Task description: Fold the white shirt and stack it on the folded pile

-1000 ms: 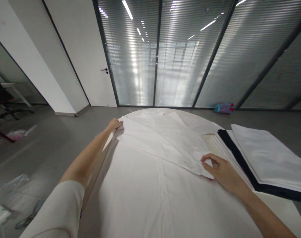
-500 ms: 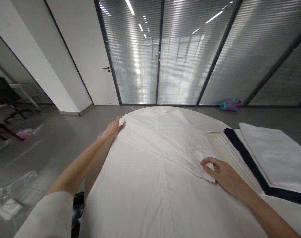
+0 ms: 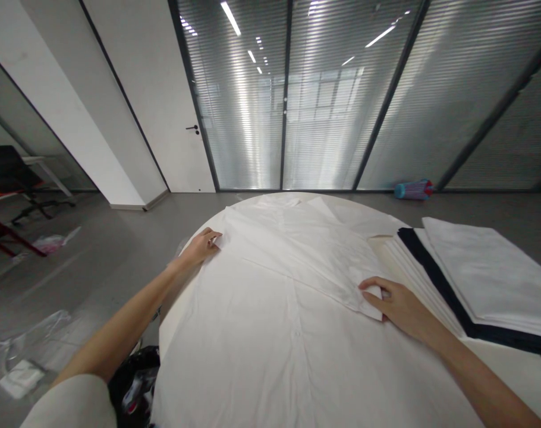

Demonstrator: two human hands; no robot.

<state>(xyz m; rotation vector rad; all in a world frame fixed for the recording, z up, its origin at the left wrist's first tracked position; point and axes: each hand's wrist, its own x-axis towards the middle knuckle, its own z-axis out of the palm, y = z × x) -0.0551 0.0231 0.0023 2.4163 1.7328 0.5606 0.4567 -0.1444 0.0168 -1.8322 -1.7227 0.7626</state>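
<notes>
A white button-up shirt (image 3: 257, 309) lies spread over the round table, its collar at the far edge and its button strip running toward me. One sleeve (image 3: 297, 249) is laid slantwise across the body, from upper left to lower right. My left hand (image 3: 204, 245) pinches the shirt's fabric at the left edge, near the shoulder end of that fold. My right hand (image 3: 398, 306) holds the sleeve's cuff end between thumb and fingers, low over the shirt on the right.
Folded white and dark navy cloths (image 3: 484, 279) are stacked on the table's right side. Below the left edge stands a black bag (image 3: 139, 380) with things in it. Clear plastic wrapping (image 3: 38, 333) lies on the floor at left. An office chair (image 3: 12, 178) stands farther back.
My left hand has moved slightly down and toward me along the shirt's left edge, drawing that edge inward. My right hand stays at the cuff end, almost unmoved.
</notes>
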